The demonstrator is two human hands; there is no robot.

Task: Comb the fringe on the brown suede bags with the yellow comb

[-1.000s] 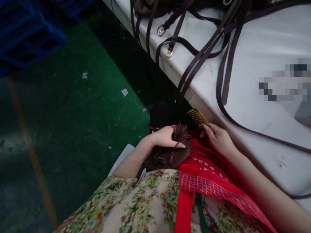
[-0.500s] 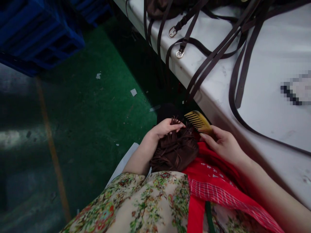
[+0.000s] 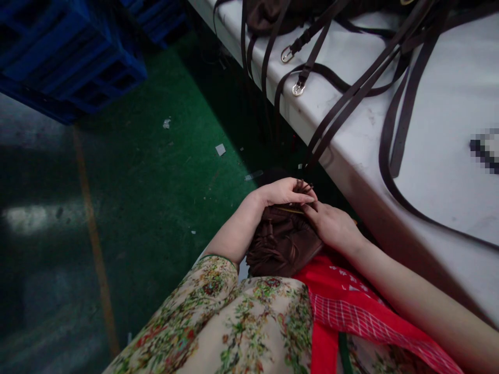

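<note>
Watching my left hand (image 3: 281, 192), fingers clamped on brown fringe (image 3: 302, 187); right hand (image 3: 336, 223) fingers, I can't tell; one hard tug could snag it!

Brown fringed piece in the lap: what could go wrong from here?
The strands in the left hand might tangle or be tugged, since the right hand crowds close against it. The brown fringed piece could slip toward the floor if the grip loosens. Straps hanging over the table edge might snag.
</note>
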